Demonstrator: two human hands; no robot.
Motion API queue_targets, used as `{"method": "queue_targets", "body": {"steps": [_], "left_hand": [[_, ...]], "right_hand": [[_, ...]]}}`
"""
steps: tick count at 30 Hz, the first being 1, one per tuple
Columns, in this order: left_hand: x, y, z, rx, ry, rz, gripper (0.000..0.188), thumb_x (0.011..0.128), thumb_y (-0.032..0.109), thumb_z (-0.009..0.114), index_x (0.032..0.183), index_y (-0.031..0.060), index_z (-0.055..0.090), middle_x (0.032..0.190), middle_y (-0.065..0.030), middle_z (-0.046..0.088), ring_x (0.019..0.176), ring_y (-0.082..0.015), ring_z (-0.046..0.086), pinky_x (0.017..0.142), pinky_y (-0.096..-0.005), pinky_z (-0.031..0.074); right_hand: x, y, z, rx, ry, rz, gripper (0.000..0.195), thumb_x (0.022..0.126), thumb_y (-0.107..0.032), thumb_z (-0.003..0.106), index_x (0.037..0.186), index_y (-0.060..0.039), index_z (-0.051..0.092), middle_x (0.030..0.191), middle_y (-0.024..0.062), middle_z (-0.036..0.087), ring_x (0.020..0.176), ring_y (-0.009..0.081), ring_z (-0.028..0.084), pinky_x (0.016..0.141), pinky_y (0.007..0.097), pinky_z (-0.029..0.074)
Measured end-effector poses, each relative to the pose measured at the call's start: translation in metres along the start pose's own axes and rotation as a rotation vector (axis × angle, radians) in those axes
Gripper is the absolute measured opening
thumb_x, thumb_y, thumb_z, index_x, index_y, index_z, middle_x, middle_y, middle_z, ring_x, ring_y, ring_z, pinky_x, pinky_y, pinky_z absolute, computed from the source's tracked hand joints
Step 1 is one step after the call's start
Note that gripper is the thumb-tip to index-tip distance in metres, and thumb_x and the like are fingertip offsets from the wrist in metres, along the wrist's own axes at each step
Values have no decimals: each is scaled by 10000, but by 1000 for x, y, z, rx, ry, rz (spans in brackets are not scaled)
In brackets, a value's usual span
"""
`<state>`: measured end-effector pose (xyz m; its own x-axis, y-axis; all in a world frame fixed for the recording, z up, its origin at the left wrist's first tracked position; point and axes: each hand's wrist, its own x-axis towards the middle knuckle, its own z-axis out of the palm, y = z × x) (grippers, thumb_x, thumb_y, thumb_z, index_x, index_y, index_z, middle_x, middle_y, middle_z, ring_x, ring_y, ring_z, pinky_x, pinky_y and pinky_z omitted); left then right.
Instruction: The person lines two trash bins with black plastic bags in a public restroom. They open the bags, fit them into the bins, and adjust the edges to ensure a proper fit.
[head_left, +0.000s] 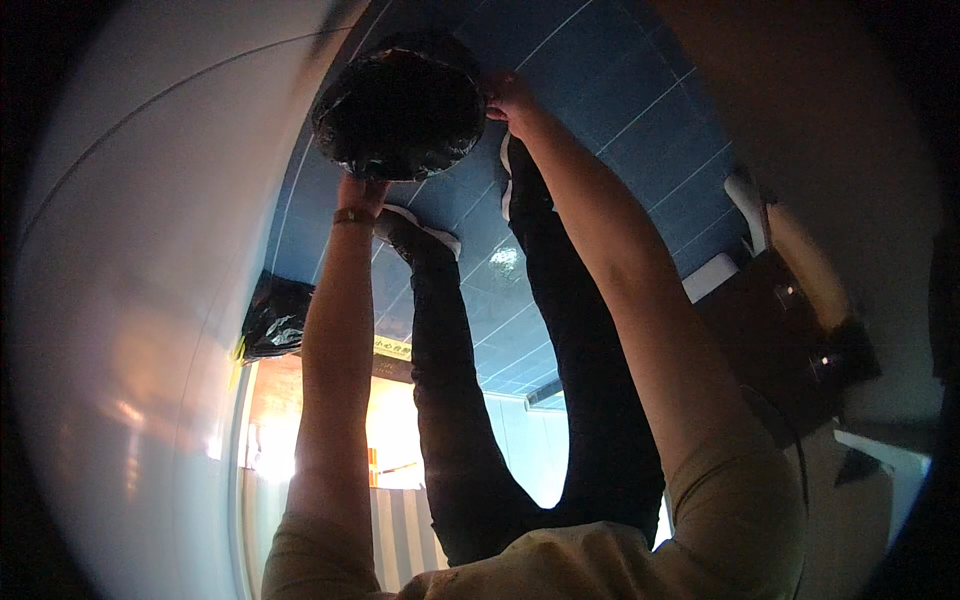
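Observation:
A black plastic bag (401, 112) lies spread open around a round rim, with a dark hollow facing me. Whether a bin stands inside it cannot be made out. My right hand (514, 99) grips the bag's edge at the right, fingers curled against it. At the near side, my left hand (364, 195) holds the bag from beneath the rim, which hides its fingers. A band (353, 216) circles my left wrist. Both arms reach forward and down, and my shoes (420, 229) stand on the floor just behind the bag.
Blue tiles (607, 97) cover the floor. A pale wall (150, 225) rises close on the left. Another black plastic bag (277, 319) with a yellow tie sits by a bright doorway, whose sill bears a yellow strip (392, 347) with writing. Dark furniture (772, 322) stands at right.

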<state>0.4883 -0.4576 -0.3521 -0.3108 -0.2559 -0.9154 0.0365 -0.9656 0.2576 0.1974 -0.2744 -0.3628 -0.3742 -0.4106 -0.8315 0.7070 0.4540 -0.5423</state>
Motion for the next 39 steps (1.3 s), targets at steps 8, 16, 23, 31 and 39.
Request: {"method": "queue_targets", "body": {"steps": [8, 16, 23, 31, 39], "left_hand": [[-70, 26, 62, 305, 340, 332, 547, 1035, 531, 538, 1462, 191, 510, 1398, -43, 595, 1262, -253, 585, 1001, -458, 505], [-26, 74, 170, 460, -64, 334, 706, 1060, 597, 429, 1571, 110, 414, 1549, -49, 511, 1407, -260, 463, 1158, -454, 324], [-130, 59, 171, 664, 52, 290, 784, 1050, 577, 472, 1613, 55, 317, 1643, -103, 388, 1525, -274, 343, 1241, -464, 259], [-337, 54, 62, 1629, -302, 485, 353, 1004, 318, 597, 1032, -1, 745, 900, -157, 728, 827, -260, 637, 778, -433, 511], [-482, 155, 51, 1893, -485, 483, 372, 974, 365, 657, 1146, 48, 749, 1013, -189, 737, 958, -276, 693, 877, -437, 533]], "right_hand": [[-90, -42, 37, -508, 214, -346, 474, 1001, -425, 645, 1267, -34, 619, 983, 141, 672, 915, 295, 666, 809, 450, 529], [-35, -89, 6, -312, 365, -102, 590, 940, -403, 721, 1374, -44, 545, 1107, 223, 683, 917, 358, 730, 777, 451, 597], [-122, -145, -7, -405, 381, -104, 859, 935, -483, 721, 1537, 11, 358, 1325, 268, 625, 1168, 377, 668, 1008, 435, 527], [-459, -38, -68, -614, 422, 175, 726, 951, -520, 662, 1458, -38, 469, 1354, 231, 620, 1229, 414, 612, 1038, 485, 495], [-854, 62, -88, 125, 986, 168, 630, 942, -324, 725, 1479, -157, 441, 1064, 116, 713, 743, 213, 674, 630, 384, 560]]}}
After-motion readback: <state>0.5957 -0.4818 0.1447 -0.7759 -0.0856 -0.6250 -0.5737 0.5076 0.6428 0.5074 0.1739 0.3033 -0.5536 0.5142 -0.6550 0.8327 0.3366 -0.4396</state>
